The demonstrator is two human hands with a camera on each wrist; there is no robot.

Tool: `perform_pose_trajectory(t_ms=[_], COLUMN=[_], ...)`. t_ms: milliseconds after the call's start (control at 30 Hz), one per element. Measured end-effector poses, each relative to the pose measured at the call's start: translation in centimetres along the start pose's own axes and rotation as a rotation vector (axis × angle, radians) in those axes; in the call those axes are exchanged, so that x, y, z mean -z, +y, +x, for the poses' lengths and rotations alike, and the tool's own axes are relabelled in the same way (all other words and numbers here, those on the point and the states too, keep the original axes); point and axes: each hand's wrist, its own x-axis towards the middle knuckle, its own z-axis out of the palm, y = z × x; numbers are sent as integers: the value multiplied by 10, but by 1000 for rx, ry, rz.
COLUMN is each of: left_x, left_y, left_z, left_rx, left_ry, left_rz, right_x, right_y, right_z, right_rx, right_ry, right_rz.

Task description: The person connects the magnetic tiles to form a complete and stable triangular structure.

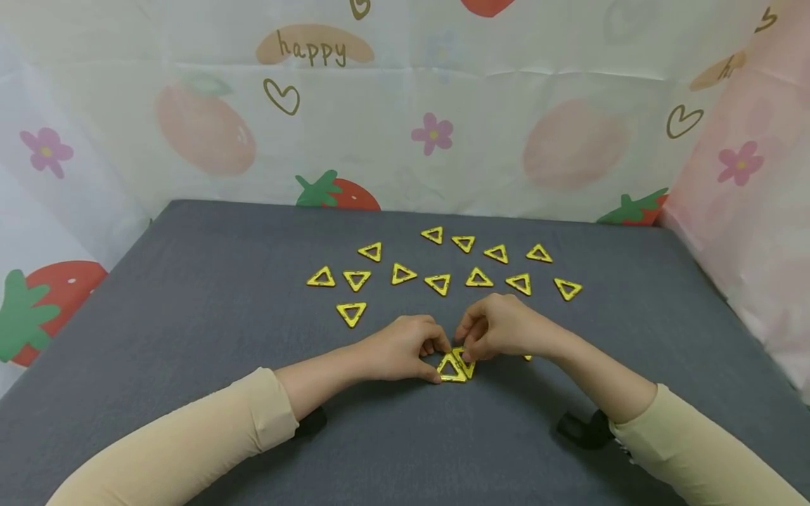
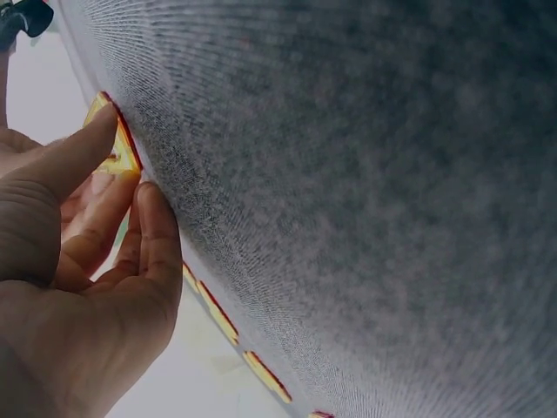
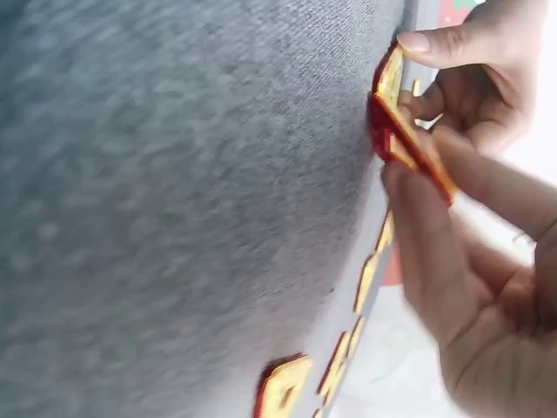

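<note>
On the dark tabletop lies a yellow triangular magnetic tile [image 1: 451, 379] with an open middle. My left hand [image 1: 401, 349] grips it, thumb at one lower corner and a finger near its top. My right hand [image 1: 508, 327] pinches a second yellow triangular magnetic tile [image 1: 470, 368], whose edge meets the first one along its right side. In the right wrist view this second tile [image 3: 419, 155] looks tilted up from the table, with a red underside showing. My right fingertips cover part of it. The left wrist view shows the first tile [image 2: 130, 148] partly behind my left thumb.
Several more yellow triangular tiles [image 1: 479, 283] lie scattered beyond my hands. One single tile [image 1: 351, 320] sits left of them, and another tile [image 1: 528, 358] peeks out beneath my right forearm. A printed cloth [image 1: 392, 91] hangs behind the dark table [image 1: 190, 316].
</note>
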Motion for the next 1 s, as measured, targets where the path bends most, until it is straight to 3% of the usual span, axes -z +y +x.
perform_pose_trajectory(t_ms=[167, 300, 633, 1000], left_x=[0, 1, 1, 2], left_y=[0, -2, -5, -5], left_z=[0, -1, -2, -2], left_rx=[-6, -1, -3, -4], left_ry=[7, 6, 3, -4], left_rz=[-1, -10, -30, -42], right_x=[2, -2, -7, -12], right_y=[8, 14, 21, 20], right_z=[-3, -4, -1, 1], right_rx=[104, 151, 159, 158], right_ry=[-65, -73, -109, -87], right_rz=[45, 30, 142, 27])
